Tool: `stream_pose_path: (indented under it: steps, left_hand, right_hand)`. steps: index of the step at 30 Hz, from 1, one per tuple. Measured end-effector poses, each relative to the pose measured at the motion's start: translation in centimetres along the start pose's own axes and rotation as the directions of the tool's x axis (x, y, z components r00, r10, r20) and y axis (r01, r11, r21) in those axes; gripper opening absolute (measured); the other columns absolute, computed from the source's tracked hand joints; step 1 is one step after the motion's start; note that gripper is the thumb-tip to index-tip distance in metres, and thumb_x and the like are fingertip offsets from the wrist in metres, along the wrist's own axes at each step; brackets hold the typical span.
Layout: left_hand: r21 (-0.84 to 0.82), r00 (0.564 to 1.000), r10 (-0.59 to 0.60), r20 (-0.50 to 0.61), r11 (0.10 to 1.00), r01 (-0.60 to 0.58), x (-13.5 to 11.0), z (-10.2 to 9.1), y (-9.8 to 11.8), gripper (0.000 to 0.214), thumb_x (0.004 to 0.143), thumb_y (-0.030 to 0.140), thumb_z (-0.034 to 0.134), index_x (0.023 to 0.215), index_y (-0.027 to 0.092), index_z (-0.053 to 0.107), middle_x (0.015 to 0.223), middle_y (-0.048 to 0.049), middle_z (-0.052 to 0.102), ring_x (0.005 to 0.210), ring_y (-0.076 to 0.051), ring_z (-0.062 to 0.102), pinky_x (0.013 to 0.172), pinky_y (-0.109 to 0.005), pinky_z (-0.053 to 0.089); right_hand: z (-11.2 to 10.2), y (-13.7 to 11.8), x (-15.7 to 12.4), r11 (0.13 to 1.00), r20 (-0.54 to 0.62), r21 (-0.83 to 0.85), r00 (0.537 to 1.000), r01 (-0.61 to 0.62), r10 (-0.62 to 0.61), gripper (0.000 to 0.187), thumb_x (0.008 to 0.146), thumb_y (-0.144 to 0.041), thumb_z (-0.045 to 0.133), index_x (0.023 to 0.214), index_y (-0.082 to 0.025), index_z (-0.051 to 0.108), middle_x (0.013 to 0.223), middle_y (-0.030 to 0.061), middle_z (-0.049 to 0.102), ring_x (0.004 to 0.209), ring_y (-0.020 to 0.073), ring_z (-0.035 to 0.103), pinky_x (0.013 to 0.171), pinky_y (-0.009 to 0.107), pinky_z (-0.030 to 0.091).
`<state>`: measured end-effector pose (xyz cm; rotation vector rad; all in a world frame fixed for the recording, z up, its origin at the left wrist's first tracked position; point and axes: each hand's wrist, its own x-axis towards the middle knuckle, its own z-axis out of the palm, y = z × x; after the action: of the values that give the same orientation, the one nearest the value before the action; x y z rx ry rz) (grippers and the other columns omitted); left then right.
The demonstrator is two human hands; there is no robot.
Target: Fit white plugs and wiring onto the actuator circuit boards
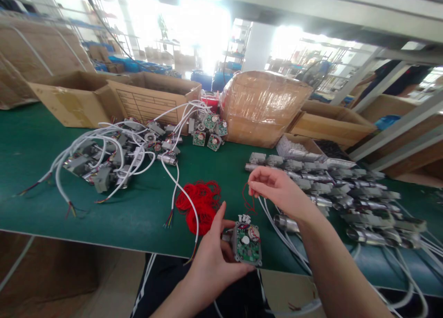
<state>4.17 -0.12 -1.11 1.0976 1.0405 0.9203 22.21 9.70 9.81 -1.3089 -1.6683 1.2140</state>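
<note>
My left hand (214,253) is wrapped round a small grey housing with an exposed green circuit board (247,253), held at the table's front edge with the board facing up. A white round part and a small motor-like part show on the board. Several small white pieces (244,218) are by the housing's far edge. Fingertips together, my right hand (272,186) pinches a thin red loop (248,202) that hangs just above the table. Left of the housing lies a tangled heap of thin red loops (200,205).
Valve-like metal units with grey housings (346,189) stand in rows at right. More units with white cables (117,156) are piled at left, beside several open-board units (209,131). Cardboard boxes (155,94) and a film-wrapped carton (263,105) line the green table's (31,189) back.
</note>
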Motion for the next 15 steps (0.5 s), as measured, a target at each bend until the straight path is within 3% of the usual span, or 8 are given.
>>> stream_pose_path:
  steps: [7, 9, 12, 15]
  left_hand:
    - [0.001, 0.999, -0.006, 0.035, 1.000, 0.006, 0.2, -0.2, 0.5, 0.136, 0.057, 0.010, 0.090, 0.162, 0.036, 0.008, 0.135, -0.0128, 0.057, 0.058, -0.007, 0.060, 0.048, -0.018, 0.045]
    - [-0.011, 0.999, -0.009, 0.053, 1.000, 0.010, 0.3, -0.1, 0.4, 0.126, 0.057, 0.009, 0.088, 0.161, 0.033, 0.020, 0.131, -0.0123, 0.061, 0.059, -0.009, 0.062, 0.049, -0.019, 0.047]
    - [0.023, 0.997, -0.018, 0.077, 1.000, 0.016, 0.3, 0.1, 0.4, 0.090, 0.058, 0.009, 0.085, 0.142, 0.021, 0.053, 0.109, -0.0091, 0.071, 0.061, -0.014, 0.065, 0.052, -0.021, 0.049]
    - [0.060, 0.998, -0.022, 0.055, 0.998, 0.019, 0.2, 0.1, 0.7, 0.073, 0.058, 0.011, 0.084, 0.127, 0.017, 0.061, 0.089, -0.0046, 0.072, 0.058, -0.016, 0.064, 0.049, -0.020, 0.045]
  right_hand:
    - [0.6, -2.1, -1.8, 0.998, 0.133, 0.050, 0.990, 0.049, -0.056, 0.010, 0.081, -0.027, 0.066, 0.076, -0.020, 0.061, 0.067, -0.0005, 0.068, 0.062, 0.0119, 0.061, 0.059, 0.024, 0.048]
    - [0.9, -2.4, -2.0, 0.996, 0.176, 0.072, 0.983, 0.048, -0.060, 0.009, 0.081, -0.026, 0.066, 0.076, -0.020, 0.062, 0.067, -0.0007, 0.068, 0.062, 0.0119, 0.062, 0.059, 0.024, 0.048]
    - [0.9, -2.5, -2.2, 0.995, 0.158, 0.082, 0.985, 0.059, -0.072, 0.008, 0.080, -0.025, 0.066, 0.075, -0.020, 0.063, 0.069, 0.0002, 0.070, 0.063, 0.0118, 0.062, 0.060, 0.024, 0.049]
    - [0.5, -2.3, -2.3, 0.993, 0.090, 0.098, 0.993, 0.067, -0.076, 0.008, 0.080, -0.025, 0.067, 0.076, -0.019, 0.064, 0.076, 0.0029, 0.075, 0.064, 0.0113, 0.062, 0.061, 0.024, 0.049]
